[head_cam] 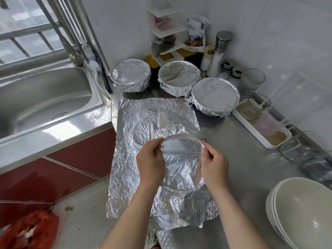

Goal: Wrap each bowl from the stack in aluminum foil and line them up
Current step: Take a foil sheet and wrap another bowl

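A bowl (183,155) covered with aluminum foil sits on a large crinkled foil sheet (142,123) on the steel counter. My left hand (150,162) grips its left rim with curled fingers, and my right hand (213,166) grips the right rim, both pressing foil down the sides. Three foil-wrapped bowls stand in a row at the back: one at left (130,76), one in the middle (179,78), one at right (215,96). A stack of plain white bowls (303,211) is at the lower right.
A steel sink (45,97) with a tap lies to the left. A white corner rack (167,33), jars and shakers (217,53) and a white tray (260,123) line the back and right wall. Glass containers (301,150) stand at right. Something red (30,230) lies at lower left.
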Motion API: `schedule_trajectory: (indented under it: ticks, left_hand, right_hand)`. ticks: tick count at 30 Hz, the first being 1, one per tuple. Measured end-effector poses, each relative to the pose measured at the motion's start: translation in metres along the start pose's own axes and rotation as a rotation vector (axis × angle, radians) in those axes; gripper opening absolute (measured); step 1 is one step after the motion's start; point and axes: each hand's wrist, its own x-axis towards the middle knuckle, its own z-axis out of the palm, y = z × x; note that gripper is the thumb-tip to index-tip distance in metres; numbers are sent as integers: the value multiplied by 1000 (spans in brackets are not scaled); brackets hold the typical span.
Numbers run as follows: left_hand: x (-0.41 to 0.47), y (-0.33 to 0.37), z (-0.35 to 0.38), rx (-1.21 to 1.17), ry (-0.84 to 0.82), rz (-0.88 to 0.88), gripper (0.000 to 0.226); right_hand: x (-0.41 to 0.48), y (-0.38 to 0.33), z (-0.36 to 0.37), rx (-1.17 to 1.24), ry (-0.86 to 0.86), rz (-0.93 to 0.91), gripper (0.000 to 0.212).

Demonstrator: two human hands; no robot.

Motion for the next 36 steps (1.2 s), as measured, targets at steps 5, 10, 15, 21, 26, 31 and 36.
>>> schedule_trajectory:
  ticks: [5, 10, 15, 21, 26, 31, 36]
  left_hand:
    - [0, 6, -1, 133, 0, 94, 30]
    - [16, 20, 12, 389, -165, 494, 28]
    - [23, 16, 22, 474, -264, 567, 30]
    - [25, 12, 24, 426, -238, 478, 29]
    - [27, 16, 25, 430, -205, 423, 25]
    - [27, 15, 26, 469, -201, 387, 25]
    - [9, 11, 15, 486, -214, 491, 33]
  right_hand:
    - [1, 3, -3, -172, 64, -166, 28]
    - [21, -16, -3, -385, -69, -463, 30]
    - [33, -29, 11, -454, -331, -464, 37]
    - [34, -18, 16, -424, -199, -415, 30]
    - [37, -16, 17, -356, -149, -395, 23]
    - [41, -16, 15, -281, -186, -377, 22]
    - [24, -10, -20, -110, 85, -347, 23]
